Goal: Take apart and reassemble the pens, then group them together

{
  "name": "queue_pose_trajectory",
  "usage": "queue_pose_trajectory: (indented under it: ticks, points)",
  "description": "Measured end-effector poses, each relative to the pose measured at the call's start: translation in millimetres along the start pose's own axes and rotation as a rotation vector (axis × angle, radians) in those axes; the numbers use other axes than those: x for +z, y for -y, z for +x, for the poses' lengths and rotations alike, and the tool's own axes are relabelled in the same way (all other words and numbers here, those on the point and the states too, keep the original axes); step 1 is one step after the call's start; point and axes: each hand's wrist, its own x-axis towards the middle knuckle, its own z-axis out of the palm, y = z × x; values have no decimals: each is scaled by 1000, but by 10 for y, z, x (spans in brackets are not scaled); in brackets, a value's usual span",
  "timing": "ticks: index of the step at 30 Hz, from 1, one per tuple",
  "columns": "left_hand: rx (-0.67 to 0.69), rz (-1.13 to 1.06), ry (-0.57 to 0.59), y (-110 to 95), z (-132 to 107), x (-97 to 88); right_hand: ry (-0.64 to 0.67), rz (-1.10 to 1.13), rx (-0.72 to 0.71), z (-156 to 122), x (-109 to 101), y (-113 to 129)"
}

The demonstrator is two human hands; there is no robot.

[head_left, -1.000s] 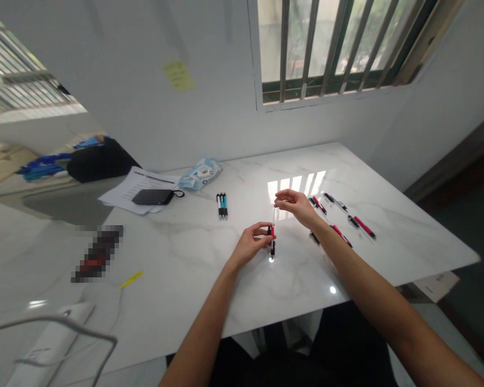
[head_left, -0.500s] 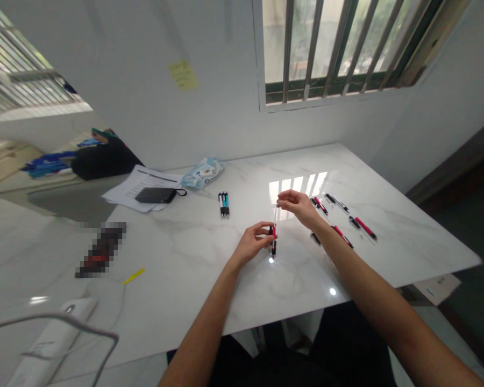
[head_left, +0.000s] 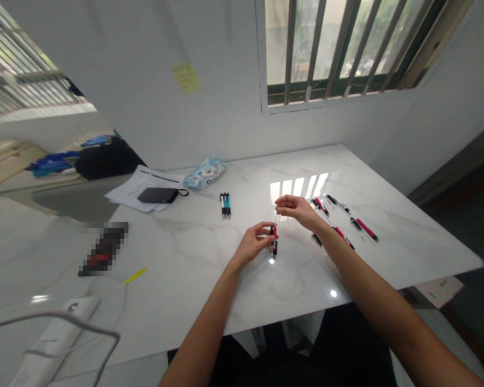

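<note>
Glossy marble-look tabletop [head_left: 177, 269] — smooth plastic pen [head_left: 275, 248]

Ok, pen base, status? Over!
Left fingers gripping red pen barrel. Right fingers pinching thin rod aligned with it. Loose pen parts to the right; no obstruction visible.

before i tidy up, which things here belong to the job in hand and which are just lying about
In the job: red-and-black pen barrel; thin rod, likely its refill; loose pen parts; probably the three lined-up pens.

Just lying about: papers; black device; blue-and-white packet; yellow strip.
</note>
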Motion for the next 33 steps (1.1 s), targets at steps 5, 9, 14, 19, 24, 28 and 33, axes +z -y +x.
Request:
queue_pose_trajectory:
  ticks: [5,9,14,19,24,28,33]
  points:
    - [6,-64,-28,-3,7,9,229,-92,36,-43,15,11]
    - [-6,-127,-34,-13,6,9,323,-183,37,-66,67,20]
    - [6,-142,-53,22,16,6,364,-200,44,-72,140,-12]
    - [18,-117,-44,47,27,15,287,-92,68,-75,208,-30]
    - [9,-82,-60,-10,1,30,-60,145,-51,-22,155,36]
    - [56,-41,-68,-13,13,28,-233,286,-108,28,4,95]
    - [201,83,-291,36,63,-77,-249,154,-102,50,-99,45]
